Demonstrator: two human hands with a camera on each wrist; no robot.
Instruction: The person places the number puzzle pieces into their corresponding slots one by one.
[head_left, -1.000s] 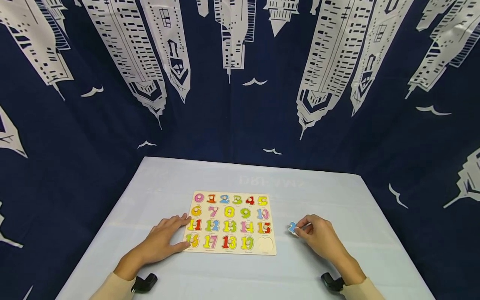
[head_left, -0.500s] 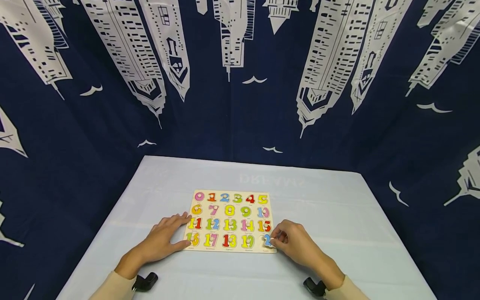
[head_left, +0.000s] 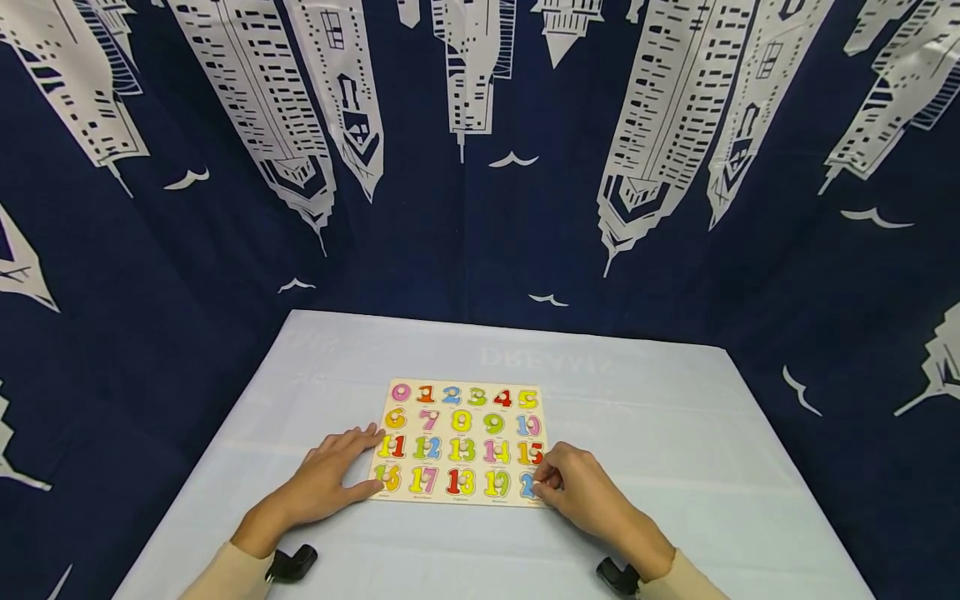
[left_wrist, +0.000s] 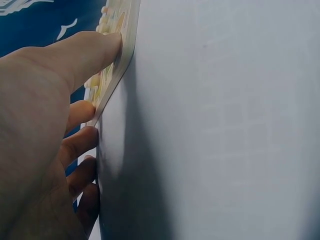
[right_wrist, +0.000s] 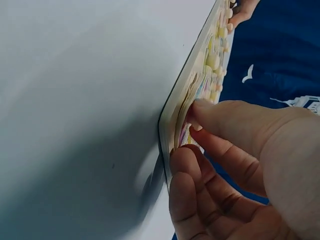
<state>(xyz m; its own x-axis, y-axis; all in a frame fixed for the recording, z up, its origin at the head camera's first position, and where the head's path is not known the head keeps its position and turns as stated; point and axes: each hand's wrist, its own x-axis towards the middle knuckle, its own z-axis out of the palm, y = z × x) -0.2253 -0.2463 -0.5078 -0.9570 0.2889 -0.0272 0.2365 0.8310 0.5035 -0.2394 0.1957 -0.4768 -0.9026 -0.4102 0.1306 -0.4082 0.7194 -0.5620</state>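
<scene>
A wooden number puzzle board lies on the table, its knobbed pieces in rows from 0 to 19. My right hand pinches a number puzzle piece with a blue 2 at the board's lower right corner; its other part is hidden behind the fingers. In the right wrist view, thumb and fingers meet over the puzzle piece, whose edge shows slightly above the board surface. My left hand rests with fingers spread along the board's left edge, its thumb on the lower left corner.
The table has a white cover. Behind it hangs a dark blue cloth printed with white buildings and birds. A black wrist device sits under each forearm.
My right hand has carried the blue-numbered piece left from beside the board to its lower right slot, then slightly further left and down onto it. The left hand has stayed in place.
</scene>
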